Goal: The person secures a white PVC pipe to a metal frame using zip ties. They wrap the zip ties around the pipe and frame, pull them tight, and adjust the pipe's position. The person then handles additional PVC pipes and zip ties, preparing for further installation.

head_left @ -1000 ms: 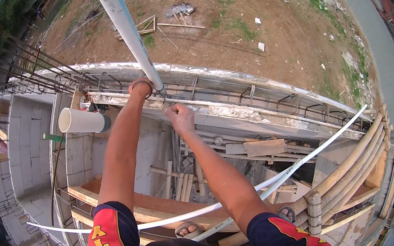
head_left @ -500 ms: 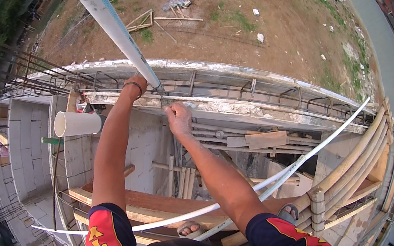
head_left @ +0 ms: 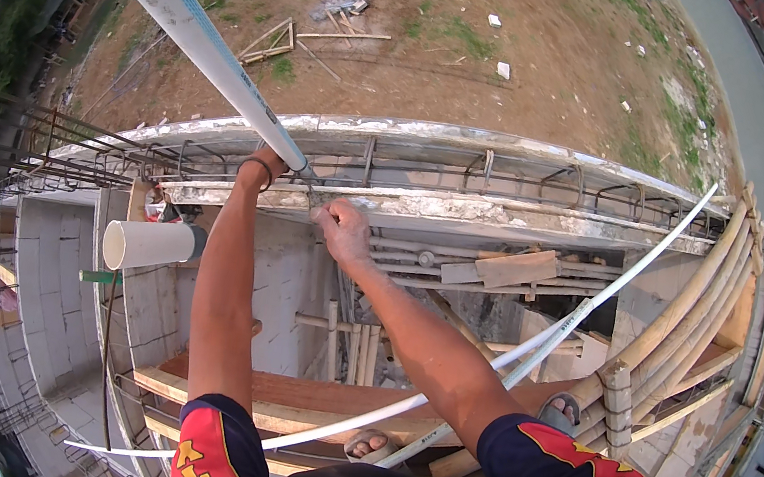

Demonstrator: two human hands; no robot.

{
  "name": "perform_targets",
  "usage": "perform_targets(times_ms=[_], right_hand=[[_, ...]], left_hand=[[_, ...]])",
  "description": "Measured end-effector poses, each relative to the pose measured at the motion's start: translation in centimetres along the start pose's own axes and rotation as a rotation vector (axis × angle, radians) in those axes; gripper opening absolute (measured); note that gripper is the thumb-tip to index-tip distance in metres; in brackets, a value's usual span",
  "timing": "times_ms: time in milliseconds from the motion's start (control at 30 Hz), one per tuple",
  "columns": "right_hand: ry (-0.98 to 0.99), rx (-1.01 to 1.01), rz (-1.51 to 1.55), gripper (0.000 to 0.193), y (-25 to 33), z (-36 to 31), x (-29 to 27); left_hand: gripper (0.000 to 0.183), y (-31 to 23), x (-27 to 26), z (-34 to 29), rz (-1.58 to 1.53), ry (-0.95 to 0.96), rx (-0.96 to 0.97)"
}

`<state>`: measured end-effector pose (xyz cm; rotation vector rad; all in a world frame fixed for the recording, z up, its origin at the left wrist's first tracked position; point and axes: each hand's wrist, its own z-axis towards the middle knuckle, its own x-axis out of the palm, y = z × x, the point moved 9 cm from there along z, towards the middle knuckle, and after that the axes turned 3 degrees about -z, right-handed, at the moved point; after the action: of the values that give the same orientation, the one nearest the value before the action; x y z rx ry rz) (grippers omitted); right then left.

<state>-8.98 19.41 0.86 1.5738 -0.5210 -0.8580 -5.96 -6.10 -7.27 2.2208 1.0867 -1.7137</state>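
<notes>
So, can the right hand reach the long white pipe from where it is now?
Probably yes. The right hand rests on the concrete beam, close to the long white pipe that the left hand grips; nothing lies between.

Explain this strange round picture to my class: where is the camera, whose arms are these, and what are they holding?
The camera sits on a person's head and looks down, so its wide lens bends straight edges. Both arms are that person's own. The left hand grips a long white pipe that slants up to the left. The right hand is closed at the edge of a concrete beam with steel bars showing; what it pinches is too small to tell. Below lie wooden planks, bamboo poles and thin white tubes. Bare ground lies far beneath.
</notes>
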Motion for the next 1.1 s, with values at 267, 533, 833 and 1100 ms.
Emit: perform_targets(times_ms=[267,533,833,1100], right_hand=[[-0.010,0.016,-0.030,0.032,2.2,1.4,-0.5],[0.053,-0.220,-0.379,0.036,7.2,4.5,1.1],[0.119,-0.018,-0.588,0.029,8.4,5.4,2.6],[-0.080,0.111,-0.621,0.027,6.0,6.6,0.6]], left_hand=[[0.018,-3.1,-8.4,-7.7,-0.008,-0.377,-0.133],[0.020,-0.1,-8.0,-7.8,-0.326,-0.404,-0.195],[0.018,1.3,-7.1,-6.1,-0.435,-0.225,-0.325],[0.022,2.1,-6.5,-5.8,-0.388,-0.283,-0.421]])
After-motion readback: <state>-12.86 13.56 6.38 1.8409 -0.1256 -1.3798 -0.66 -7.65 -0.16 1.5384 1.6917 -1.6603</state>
